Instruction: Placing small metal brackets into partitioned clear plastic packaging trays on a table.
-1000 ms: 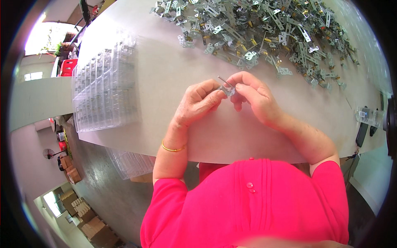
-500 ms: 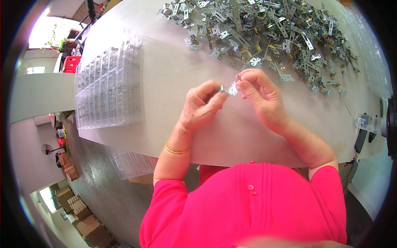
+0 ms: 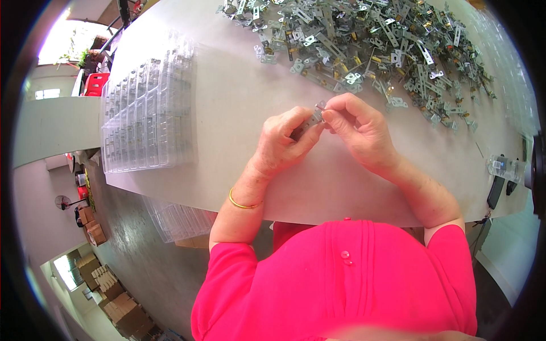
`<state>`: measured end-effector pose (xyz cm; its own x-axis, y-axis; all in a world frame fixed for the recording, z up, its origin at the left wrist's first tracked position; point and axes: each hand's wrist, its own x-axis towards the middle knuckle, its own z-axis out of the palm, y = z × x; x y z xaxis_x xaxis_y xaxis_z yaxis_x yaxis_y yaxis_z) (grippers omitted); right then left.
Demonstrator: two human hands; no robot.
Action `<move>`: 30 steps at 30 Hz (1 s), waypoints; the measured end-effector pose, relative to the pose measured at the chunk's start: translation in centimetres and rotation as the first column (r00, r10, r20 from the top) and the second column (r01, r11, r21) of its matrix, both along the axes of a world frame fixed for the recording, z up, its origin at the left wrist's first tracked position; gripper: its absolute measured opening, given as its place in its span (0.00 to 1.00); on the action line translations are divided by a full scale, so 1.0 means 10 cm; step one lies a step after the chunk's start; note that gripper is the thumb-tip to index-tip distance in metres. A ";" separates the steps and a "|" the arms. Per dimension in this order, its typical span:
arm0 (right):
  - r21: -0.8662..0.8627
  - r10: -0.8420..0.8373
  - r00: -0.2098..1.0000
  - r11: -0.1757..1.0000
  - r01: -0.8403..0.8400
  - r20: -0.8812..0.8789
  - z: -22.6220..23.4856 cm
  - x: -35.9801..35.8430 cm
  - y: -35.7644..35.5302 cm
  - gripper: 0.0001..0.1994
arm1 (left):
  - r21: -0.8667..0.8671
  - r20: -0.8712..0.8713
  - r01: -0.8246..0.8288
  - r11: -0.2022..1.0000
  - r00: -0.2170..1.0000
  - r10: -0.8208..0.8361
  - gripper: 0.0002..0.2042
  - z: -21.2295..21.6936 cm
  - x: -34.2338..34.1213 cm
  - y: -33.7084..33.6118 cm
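Observation:
My left hand (image 3: 287,138) is closed round a metal bracket (image 3: 310,122), a small silvery strip with holes whose far end shows past the fingertips. Close against it, my right hand (image 3: 359,129) pinches a thin dark pin (image 3: 320,107) between thumb and forefinger. The pin's tip points left, over the end of the bracket; whether the two touch I cannot tell. Beyond my hands spreads a large heap of metal parts (image 3: 392,40), silvery brackets mixed with brass-coloured pieces. The inner fingers of both hands hide part of what they hold.
Stacked clear plastic trays (image 3: 149,113) with small parts in them stand at the table's left. A clear bottle (image 3: 506,167) and a black phone-like object (image 3: 496,193) lie by the right edge. More clear trays (image 3: 179,220) sit below the table's near left edge.
My hands have come together, and the pin now lies over the bracket's end. The bracket has turned in my left hand, showing more of its holed strip.

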<state>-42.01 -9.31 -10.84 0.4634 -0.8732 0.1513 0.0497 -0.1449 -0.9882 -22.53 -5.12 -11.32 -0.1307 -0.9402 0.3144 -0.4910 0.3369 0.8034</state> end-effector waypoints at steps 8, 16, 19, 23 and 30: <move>0.121 -0.030 0.997 0.992 0.020 0.075 0.11 -0.05 -0.09 0.03 | 0.374 -0.594 0.320 0.870 0.804 -0.040 0.22 0.12 0.09 0.00; 0.146 -0.064 0.989 0.988 0.044 0.131 0.12 -0.06 -0.12 0.04 | 0.453 -0.732 0.509 0.732 0.681 -0.021 0.26 0.18 0.11 -0.01; -0.011 -0.160 0.985 0.987 0.161 0.059 0.11 -0.07 -0.13 0.03 | 0.379 -0.762 0.474 0.794 0.647 -0.023 0.25 0.12 0.09 -0.04; 0.025 -0.078 0.994 0.996 0.081 -0.081 0.24 -0.09 -0.05 0.03 | 0.309 -0.752 0.372 0.875 0.659 -0.014 0.25 0.04 0.08 -0.04; -0.301 -0.111 0.971 0.953 0.043 -0.212 0.24 -0.04 0.00 0.03 | 0.283 -0.721 0.343 0.896 0.692 -0.037 0.27 -0.03 0.12 -0.07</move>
